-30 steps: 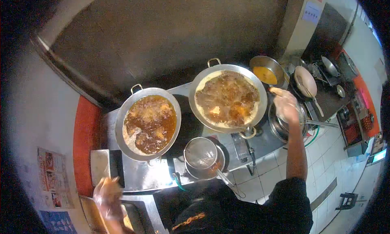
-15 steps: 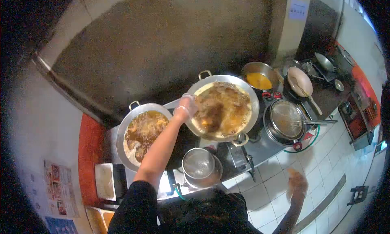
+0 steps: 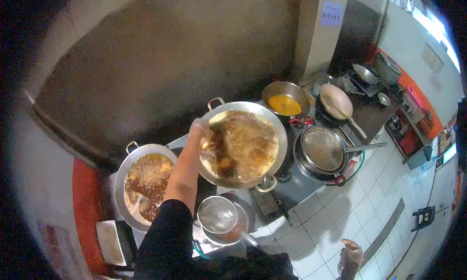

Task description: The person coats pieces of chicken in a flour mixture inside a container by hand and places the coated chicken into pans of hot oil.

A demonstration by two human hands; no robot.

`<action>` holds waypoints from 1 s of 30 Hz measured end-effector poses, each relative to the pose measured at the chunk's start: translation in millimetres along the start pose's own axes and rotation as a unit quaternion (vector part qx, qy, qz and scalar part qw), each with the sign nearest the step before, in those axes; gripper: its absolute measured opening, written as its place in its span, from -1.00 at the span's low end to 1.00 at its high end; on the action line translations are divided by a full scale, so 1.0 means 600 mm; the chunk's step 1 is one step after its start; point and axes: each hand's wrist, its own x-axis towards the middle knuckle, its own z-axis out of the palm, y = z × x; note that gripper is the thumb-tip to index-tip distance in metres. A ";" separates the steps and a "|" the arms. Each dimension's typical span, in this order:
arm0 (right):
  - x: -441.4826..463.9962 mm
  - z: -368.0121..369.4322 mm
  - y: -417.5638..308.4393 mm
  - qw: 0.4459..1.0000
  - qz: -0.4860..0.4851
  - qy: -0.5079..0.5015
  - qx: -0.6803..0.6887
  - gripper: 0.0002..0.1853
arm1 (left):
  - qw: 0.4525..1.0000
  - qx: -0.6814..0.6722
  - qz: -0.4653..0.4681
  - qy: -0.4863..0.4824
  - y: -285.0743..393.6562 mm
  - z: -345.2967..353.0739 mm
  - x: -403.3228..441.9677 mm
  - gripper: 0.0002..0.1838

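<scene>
My left hand, in a clear plastic glove, is over the left rim of a large pan of bubbling oil. Its fingers look closed, but what they hold, if anything, is blurred and hidden. Dark brown frying pieces show in the oil just right of it. Under my left forearm, a second pan holds bubbling oil with browned food. My right hand, also gloved, hangs low over the tiled floor with its fingers partly stretched and nothing visible in them.
A mesh strainer rests on a pot at the counter's front. Another strainer lies over a pot on the right. Behind are a pot of yellow liquid and a pale frying pan. A white-topped container stands lower left.
The camera view has turned rightward, so the pans appear shifted left. My left hand stays near the large pan's left side; my right hand has dropped lower in view.
</scene>
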 end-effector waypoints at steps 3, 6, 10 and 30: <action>0.046 0.033 0.023 0.994 -0.105 0.017 0.030 -0.63 | 0.851 0.500 0.149 0.050 0.157 -0.081 -0.119 -0.71; 0.058 0.107 -0.063 0.982 -0.128 -0.026 0.140 -0.60 | 0.887 0.379 0.219 0.145 0.271 -0.179 -0.318 -0.47; 0.072 0.241 -0.122 0.942 -0.257 -0.092 -0.197 -0.74 | 0.899 0.343 0.196 0.188 0.373 -0.286 -0.630 -0.35; -0.899 0.853 0.075 0.188 -0.430 -0.833 -0.294 -0.58 | 0.754 0.136 -0.444 0.464 -0.096 -0.120 -1.765 -0.68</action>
